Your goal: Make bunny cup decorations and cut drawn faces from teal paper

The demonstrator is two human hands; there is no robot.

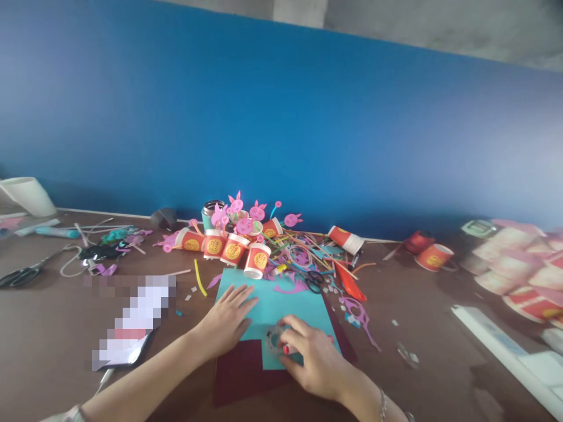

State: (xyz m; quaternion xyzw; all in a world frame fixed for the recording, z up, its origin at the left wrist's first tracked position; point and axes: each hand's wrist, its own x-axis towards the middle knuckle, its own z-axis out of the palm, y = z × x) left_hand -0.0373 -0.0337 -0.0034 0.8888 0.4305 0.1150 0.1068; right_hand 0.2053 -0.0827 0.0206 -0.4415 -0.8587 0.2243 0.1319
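My left hand (229, 319) lies flat with its fingers stretched out on a sheet of teal paper (290, 299). My right hand (310, 354) curls its fingers over a grey, see-through ring (273, 339), which looks like a roll of tape, against the lower part of that sheet. A small red-and-white end (286, 349) shows between the right fingers; it may belong to a pen, but most of it is hidden. Beneath the teal sheet lies dark red paper (244, 372), sticking out at the lower left and at the right.
Behind the paper, red paper cups (257, 261) carry pink animal cut-outs (257, 211). Scissors (314, 282), straws and scraps form a pile beside them. A phone (136, 325) with a cable lies left, black scissors (21, 275) farther left. Stacked cups (528, 264) and a white strip (492, 340) are right.
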